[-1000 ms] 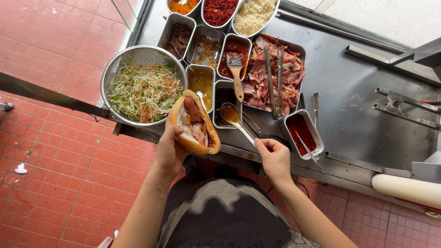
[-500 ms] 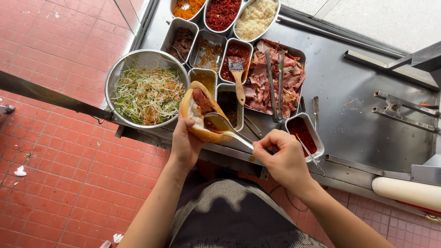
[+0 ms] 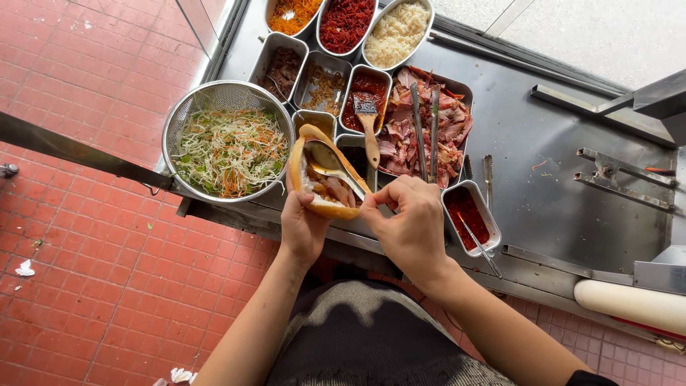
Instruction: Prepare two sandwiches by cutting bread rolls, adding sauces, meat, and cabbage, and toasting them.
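Observation:
My left hand (image 3: 304,227) holds a split bread roll (image 3: 319,171) open from below, with pieces of meat inside it. My right hand (image 3: 409,225) grips a metal spoon (image 3: 330,161) whose bowl lies inside the roll, over the filling. Both hands hover over the front edge of a steel counter (image 3: 557,186), just right of a colander of shredded vegetables (image 3: 227,143).
Several small steel tubs of sauces and fillings (image 3: 323,84) sit behind the roll. A tray of sliced meat (image 3: 443,121) holds tongs (image 3: 423,129), a brush (image 3: 369,125) rests in a red sauce tub, and another red sauce tub (image 3: 470,214) stands right. Red tiled floor (image 3: 86,271) lies left.
The spoon came out of a sauce tub and into the roll. The roll moved right and up, and my right hand closed in beside it.

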